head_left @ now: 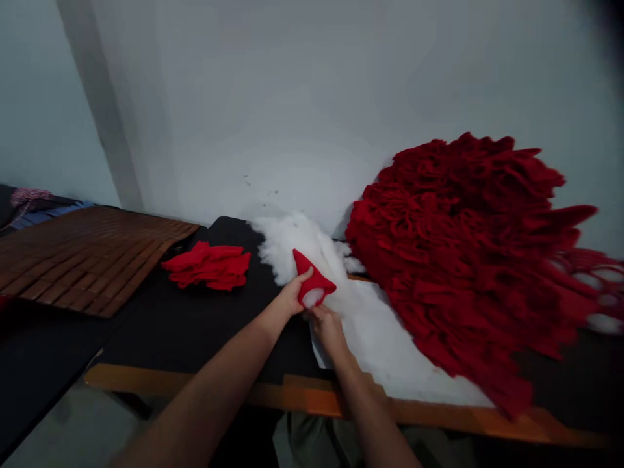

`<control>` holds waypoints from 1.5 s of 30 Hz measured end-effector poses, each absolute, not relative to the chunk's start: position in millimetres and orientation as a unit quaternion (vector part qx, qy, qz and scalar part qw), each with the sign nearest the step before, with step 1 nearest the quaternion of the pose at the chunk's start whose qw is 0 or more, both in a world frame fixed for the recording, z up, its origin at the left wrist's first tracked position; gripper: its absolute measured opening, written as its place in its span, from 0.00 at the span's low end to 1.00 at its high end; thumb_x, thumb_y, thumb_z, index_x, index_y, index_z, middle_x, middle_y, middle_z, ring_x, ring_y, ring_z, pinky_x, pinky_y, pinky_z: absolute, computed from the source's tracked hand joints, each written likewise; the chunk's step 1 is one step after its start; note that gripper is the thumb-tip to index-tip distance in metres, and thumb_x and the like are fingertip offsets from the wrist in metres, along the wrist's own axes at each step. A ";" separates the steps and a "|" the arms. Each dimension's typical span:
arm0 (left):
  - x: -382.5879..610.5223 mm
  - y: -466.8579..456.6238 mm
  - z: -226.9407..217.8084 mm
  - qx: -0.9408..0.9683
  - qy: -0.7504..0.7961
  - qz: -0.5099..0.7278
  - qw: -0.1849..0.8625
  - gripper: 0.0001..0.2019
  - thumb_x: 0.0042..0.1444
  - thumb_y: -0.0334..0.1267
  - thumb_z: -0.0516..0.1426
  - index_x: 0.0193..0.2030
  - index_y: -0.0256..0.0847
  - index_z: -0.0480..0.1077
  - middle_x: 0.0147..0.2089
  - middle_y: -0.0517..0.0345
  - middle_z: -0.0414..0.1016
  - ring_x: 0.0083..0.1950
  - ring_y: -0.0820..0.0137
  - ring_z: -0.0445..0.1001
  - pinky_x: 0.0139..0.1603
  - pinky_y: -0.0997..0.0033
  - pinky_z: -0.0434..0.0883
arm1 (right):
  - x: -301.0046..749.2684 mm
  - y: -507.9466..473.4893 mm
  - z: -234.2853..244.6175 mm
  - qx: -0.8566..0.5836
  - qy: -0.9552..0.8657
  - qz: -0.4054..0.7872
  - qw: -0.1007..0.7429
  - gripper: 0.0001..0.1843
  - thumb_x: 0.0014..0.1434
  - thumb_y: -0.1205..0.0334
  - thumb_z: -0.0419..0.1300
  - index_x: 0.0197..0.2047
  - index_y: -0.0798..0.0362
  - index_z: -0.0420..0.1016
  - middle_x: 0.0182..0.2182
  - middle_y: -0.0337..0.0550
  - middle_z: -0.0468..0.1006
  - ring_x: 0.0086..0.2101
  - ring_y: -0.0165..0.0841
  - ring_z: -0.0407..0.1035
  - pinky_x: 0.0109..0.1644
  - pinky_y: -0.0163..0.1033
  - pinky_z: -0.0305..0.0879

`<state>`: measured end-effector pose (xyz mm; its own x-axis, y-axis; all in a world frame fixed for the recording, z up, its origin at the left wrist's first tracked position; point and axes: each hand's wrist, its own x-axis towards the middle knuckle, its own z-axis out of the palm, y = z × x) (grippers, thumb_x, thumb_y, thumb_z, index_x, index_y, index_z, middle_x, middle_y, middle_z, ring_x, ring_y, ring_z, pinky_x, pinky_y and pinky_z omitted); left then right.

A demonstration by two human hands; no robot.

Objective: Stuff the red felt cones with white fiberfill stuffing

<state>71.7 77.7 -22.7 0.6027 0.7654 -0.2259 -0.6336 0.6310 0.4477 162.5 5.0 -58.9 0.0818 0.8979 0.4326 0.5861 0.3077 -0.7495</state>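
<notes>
My left hand (293, 294) is closed around a small red felt pouch (305, 270), its thumb across the front. The pouch comes to a point at the top and has an opening low down, where white stuffing (312, 298) shows. Just below that opening, my right hand (327, 325) has its fingers curled together against the pouch's lower edge; what they pinch is hidden. Behind the pouch lies a loose heap of white fibre filling (280, 244) on the black table (195, 338).
To the right rises a big pile of red felt pieces (453, 260), partly over a white sheet (390, 351). A smaller stack of red pieces (209, 265) lies left of my hands. Farther left is a brown slatted mat (97, 253). A grey wall (268, 110) stands behind.
</notes>
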 end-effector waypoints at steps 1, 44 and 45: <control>76.0 79.4 -25.7 0.164 0.212 0.396 0.878 0.11 0.48 0.39 0.58 0.33 0.31 0.68 0.26 0.50 0.75 0.25 0.67 0.73 0.31 0.67 0.71 | 166.7 -1.6 -56.6 -0.565 -0.648 0.174 0.479 0.06 0.45 0.65 0.56 0.22 0.53 0.74 0.22 0.39 0.75 0.25 0.32 0.68 0.33 0.38 0.64; 12.2 6.0 -19.8 0.155 0.201 0.357 0.899 0.16 0.50 0.46 0.56 0.34 0.32 0.71 0.32 0.50 0.76 0.36 0.65 0.74 0.47 0.65 0.67 | 83.2 -36.9 -48.1 -0.542 -0.720 -0.136 0.411 0.25 0.53 0.74 0.44 0.55 0.65 0.59 0.49 0.61 0.66 0.53 0.45 0.55 0.54 0.59 0.55; 11.3 5.4 -20.2 0.158 0.198 0.360 0.898 0.15 0.50 0.46 0.56 0.34 0.33 0.71 0.32 0.50 0.76 0.36 0.65 0.74 0.48 0.65 0.66 | 83.4 -34.3 -46.0 -0.536 -0.736 -0.127 0.394 0.26 0.52 0.74 0.44 0.56 0.67 0.58 0.50 0.62 0.64 0.54 0.46 0.54 0.55 0.59 0.54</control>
